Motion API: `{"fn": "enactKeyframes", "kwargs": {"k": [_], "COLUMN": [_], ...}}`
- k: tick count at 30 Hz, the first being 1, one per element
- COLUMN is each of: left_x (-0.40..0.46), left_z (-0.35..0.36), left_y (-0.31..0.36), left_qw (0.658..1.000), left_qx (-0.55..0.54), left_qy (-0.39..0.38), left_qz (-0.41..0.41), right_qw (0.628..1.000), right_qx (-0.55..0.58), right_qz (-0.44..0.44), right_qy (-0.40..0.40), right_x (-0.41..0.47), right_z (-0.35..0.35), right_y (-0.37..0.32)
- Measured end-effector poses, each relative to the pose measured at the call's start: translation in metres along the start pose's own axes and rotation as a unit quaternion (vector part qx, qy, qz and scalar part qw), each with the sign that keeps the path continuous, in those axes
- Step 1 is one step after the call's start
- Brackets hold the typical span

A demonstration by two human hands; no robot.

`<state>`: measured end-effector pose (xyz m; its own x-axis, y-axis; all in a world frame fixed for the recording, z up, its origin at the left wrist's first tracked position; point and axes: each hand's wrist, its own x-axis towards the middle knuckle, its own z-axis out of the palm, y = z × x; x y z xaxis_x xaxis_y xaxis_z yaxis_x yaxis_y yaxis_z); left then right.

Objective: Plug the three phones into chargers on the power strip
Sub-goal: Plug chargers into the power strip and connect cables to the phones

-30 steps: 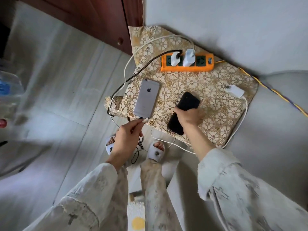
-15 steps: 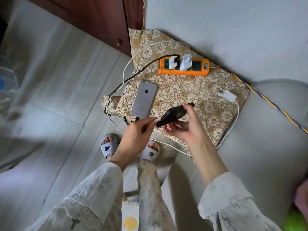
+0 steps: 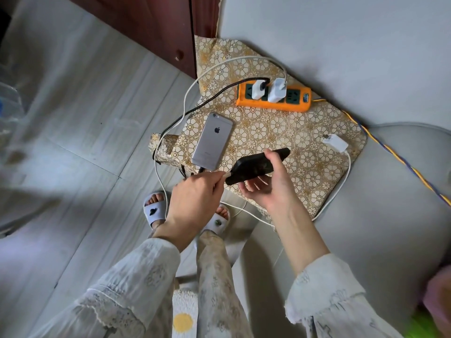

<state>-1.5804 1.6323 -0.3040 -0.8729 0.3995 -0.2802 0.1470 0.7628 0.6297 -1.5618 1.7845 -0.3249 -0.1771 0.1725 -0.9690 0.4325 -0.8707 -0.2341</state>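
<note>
— Now that the black phone [image 3: 253, 167] is off the patterned cloth [image 3: 280, 132] and up in the right hand [image 3: 268, 189], where a second ago it lay flat just right of the silver phone [image 3: 211, 140], what is the left hand [image 3: 195, 198] doing?

— Pinching a white cable tip [image 3: 223, 176] between thumb and fingers, right at the black phone's lower edge. I judge this is the insertion; whether it has seated I cannot tell.

— And the right hand's grip?

— Fingers curled under the phone, thumb over its top edge, holding it tilted, just right of the silver phone.

— What does that mean for the job?

— The silver phone seems to have a dark cable at its bottom end. Beyond it, the orange power strip [image 3: 273, 97] carries two white chargers [image 3: 268, 90] side by side. A third white charger [image 3: 335, 142] lies loose, well right of the silver phone, not yet in the strip. No third phone is visible.

— Textures?

— Silver phone: smooth, matte metal, rounded corners. Black phone: glossy slab. Cloth: stiff gold floral weave. Strip: blocky orange plastic.
</note>
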Motion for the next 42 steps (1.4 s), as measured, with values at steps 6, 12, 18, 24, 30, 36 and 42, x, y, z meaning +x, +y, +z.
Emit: {"fn": "enactKeyframes", "kwargs": {"k": [6, 12, 18, 24, 30, 36, 42], "left_x": [-0.002, -0.006, 0.001, 0.043, 0.054, 0.050, 0.057], "left_z": [0.005, 0.013, 0.020, 0.039, 0.069, 0.064, 0.058], "left_y": [-0.003, -0.008, -0.031, -0.095, -0.104, -0.122, -0.124], "left_qw": [0.998, 0.998, 0.987, 0.935, 0.908, 0.927, 0.933], "left_qx": [0.048, 0.035, 0.023, -0.061, -0.172, -0.177, -0.142], "left_qy": [-0.037, -0.047, -0.146, -0.159, -0.205, -0.108, -0.114], "left_qz": [0.007, -0.007, -0.061, -0.310, -0.323, -0.313, -0.312], "right_qw": [0.998, 0.998, 0.985, 0.867, 0.798, 0.786, 0.788], "right_qx": [-0.049, -0.043, -0.152, -0.436, -0.517, -0.514, -0.507], "right_qz": [-0.015, 0.012, -0.010, -0.151, -0.215, -0.241, -0.231], "right_qy": [0.030, 0.048, 0.086, 0.188, 0.225, 0.245, 0.261], "right_x": [-0.001, 0.002, 0.018, 0.064, 0.087, 0.091, 0.093], "right_z": [-0.001, -0.004, -0.004, 0.006, 0.031, 0.060, 0.066], "right_y": [0.002, 0.013, 0.011, 0.008, 0.017, 0.027, 0.029]}}
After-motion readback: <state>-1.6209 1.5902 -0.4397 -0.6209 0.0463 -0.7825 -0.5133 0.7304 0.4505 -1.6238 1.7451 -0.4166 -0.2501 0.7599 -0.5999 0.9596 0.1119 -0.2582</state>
